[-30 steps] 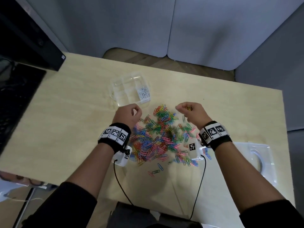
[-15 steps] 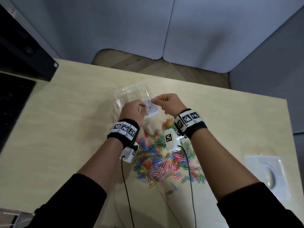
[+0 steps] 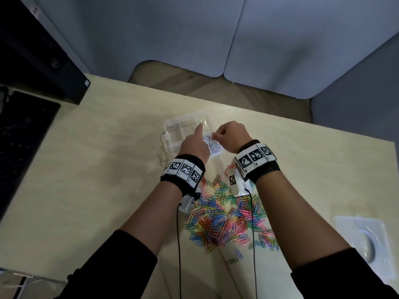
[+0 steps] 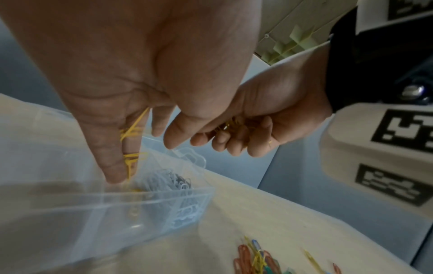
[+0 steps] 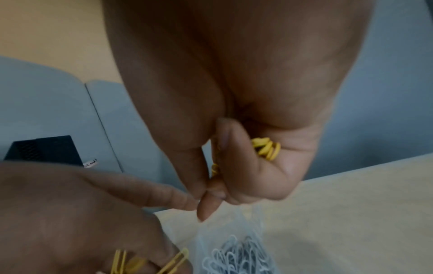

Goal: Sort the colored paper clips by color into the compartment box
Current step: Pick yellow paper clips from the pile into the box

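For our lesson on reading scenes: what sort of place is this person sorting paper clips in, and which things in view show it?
Probably an office desk or cubicle: a pale wooden desk, grey partition panels behind it, and a dark keyboard at the left edge.

Head view looks steeply down on the tabletop point(image 3: 108, 169); both wrist views, close-up, share the compartment box point(image 4: 140, 213).
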`<act>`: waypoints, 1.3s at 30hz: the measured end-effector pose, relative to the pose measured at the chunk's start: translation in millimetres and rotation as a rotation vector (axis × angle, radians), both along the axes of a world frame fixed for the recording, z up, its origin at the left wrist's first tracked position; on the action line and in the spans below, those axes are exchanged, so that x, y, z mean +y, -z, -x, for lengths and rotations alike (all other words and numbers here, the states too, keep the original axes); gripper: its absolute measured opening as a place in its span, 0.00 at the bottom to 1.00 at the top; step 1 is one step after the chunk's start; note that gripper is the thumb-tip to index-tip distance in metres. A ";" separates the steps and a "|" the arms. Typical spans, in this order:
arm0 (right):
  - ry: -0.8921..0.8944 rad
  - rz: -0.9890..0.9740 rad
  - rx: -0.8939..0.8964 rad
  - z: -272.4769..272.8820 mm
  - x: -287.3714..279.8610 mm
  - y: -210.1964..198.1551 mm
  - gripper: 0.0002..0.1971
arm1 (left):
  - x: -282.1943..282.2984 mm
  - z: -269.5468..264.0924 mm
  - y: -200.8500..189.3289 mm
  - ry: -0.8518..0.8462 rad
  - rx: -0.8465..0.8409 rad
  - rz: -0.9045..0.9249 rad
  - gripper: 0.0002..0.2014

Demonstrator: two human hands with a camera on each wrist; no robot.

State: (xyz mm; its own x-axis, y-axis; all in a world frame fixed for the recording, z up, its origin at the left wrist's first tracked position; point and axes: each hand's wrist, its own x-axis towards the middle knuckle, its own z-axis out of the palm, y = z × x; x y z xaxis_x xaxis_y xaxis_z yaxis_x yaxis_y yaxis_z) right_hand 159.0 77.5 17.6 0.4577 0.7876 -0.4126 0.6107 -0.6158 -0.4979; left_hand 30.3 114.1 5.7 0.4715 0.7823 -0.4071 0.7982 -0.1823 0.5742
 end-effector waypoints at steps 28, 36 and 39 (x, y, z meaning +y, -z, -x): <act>-0.175 -0.085 -0.072 77.0 1.1 3.6 0.21 | -31.0 107.6 35.7 0.058 -0.172 0.199 0.12; 0.412 -0.084 -0.258 -37.4 -117.8 4.3 0.07 | -58.3 36.7 30.1 0.468 -0.334 0.061 0.18; 0.485 0.144 -0.263 -59.8 -152.9 20.8 0.11 | -70.5 2.4 34.3 0.491 -0.313 -0.118 0.17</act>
